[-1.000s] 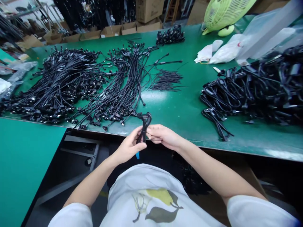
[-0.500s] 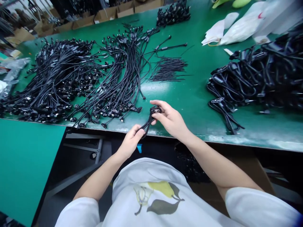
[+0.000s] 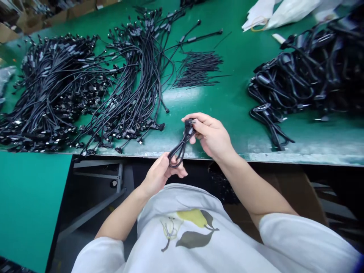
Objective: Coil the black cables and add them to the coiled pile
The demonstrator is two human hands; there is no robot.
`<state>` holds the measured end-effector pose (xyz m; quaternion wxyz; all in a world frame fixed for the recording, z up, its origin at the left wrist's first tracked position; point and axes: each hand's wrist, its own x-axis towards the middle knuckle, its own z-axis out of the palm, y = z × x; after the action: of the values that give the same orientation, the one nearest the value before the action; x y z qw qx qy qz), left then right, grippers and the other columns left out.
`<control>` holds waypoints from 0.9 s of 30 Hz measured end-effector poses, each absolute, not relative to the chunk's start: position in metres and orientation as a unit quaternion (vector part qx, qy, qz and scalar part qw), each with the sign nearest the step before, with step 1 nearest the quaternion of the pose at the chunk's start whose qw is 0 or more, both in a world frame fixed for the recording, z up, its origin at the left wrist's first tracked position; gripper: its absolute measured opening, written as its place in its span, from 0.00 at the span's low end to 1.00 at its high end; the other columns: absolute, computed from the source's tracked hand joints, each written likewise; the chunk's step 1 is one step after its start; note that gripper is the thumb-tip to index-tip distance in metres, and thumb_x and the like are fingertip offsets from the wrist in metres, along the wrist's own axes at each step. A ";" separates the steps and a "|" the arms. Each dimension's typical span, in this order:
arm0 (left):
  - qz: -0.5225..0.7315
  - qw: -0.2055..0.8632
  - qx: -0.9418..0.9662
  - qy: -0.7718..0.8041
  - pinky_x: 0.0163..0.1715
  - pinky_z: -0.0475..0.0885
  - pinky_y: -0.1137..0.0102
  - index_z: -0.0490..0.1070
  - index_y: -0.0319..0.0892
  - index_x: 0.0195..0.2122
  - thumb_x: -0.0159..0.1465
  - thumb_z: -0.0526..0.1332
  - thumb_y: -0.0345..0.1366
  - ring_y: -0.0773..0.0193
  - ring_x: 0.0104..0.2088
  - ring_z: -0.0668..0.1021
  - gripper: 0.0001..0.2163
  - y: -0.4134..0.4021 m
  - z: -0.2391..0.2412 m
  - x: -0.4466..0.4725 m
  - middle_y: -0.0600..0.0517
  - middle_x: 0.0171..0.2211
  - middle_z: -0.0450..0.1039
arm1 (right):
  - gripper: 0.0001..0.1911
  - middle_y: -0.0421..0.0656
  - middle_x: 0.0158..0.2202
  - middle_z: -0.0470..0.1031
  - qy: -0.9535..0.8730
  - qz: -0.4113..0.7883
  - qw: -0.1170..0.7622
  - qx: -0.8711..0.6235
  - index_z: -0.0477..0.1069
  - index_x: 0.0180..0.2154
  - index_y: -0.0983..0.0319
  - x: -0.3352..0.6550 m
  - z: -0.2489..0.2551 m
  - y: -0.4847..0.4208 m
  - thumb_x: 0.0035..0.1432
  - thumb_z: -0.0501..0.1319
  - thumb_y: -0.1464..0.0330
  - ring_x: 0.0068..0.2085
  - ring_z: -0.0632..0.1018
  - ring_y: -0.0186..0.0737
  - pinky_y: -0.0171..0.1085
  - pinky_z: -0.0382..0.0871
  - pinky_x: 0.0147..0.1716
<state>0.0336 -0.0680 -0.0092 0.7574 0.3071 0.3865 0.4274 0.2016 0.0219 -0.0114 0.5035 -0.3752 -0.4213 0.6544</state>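
A black cable is folded into a narrow bundle just over the table's front edge. My right hand pinches its upper end, where a black plug with a bright metal tip shows between thumb and fingers. At the lower end, the looped part of the cable lies in my left hand; the thumb is against the loop while the other fingers stretch out beneath it. Beyond my hands lies a pile of thin black ties. To their left is a heap of loose black cables with plugs.
A larger cable heap covers the left of the green table. Folded, bundled cables are piled at the right. White bags lie at the back right. A lower green surface adjoins at the left.
My left hand's fingers have loosened and spread under the cable loop. The right hand's grip has shifted at the plug end, exposing the metal tip. The view has tilted slightly downward.
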 end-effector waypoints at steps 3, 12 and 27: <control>0.484 0.672 0.328 0.454 0.17 0.61 0.78 0.62 0.42 0.32 0.63 0.59 0.54 0.74 0.16 0.66 0.18 -0.062 -0.015 0.043 0.60 0.18 0.61 | 0.21 0.39 0.34 0.73 -0.338 0.682 0.553 -0.340 0.69 0.46 0.59 0.188 -0.016 0.014 0.55 0.65 0.54 0.27 0.72 0.29 0.30 0.67 0.26; 0.341 0.724 0.428 0.419 0.37 0.75 0.67 0.55 0.44 0.58 0.66 0.58 0.50 0.62 0.39 0.80 0.24 -0.045 -0.027 0.066 0.44 0.48 0.72 | 0.23 0.39 0.32 0.73 -0.490 0.530 0.489 -0.491 0.59 0.57 0.59 0.255 -0.004 -0.004 0.62 0.57 0.62 0.30 0.74 0.34 0.37 0.71 0.35; 0.209 0.650 0.550 0.482 0.43 0.75 0.64 0.73 0.45 0.50 0.64 0.57 0.52 0.56 0.42 0.78 0.20 -0.038 -0.032 0.038 0.45 0.44 0.77 | 0.13 0.49 0.42 0.74 -0.626 -0.007 0.169 -0.761 0.71 0.47 0.64 0.372 -0.016 -0.007 0.60 0.60 0.68 0.43 0.75 0.47 0.41 0.69 0.41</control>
<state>0.0379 -0.0380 -0.0318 0.6495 0.5499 0.4816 0.2091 0.3715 -0.0071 -0.0158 0.1686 -0.7614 -0.6259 -0.0068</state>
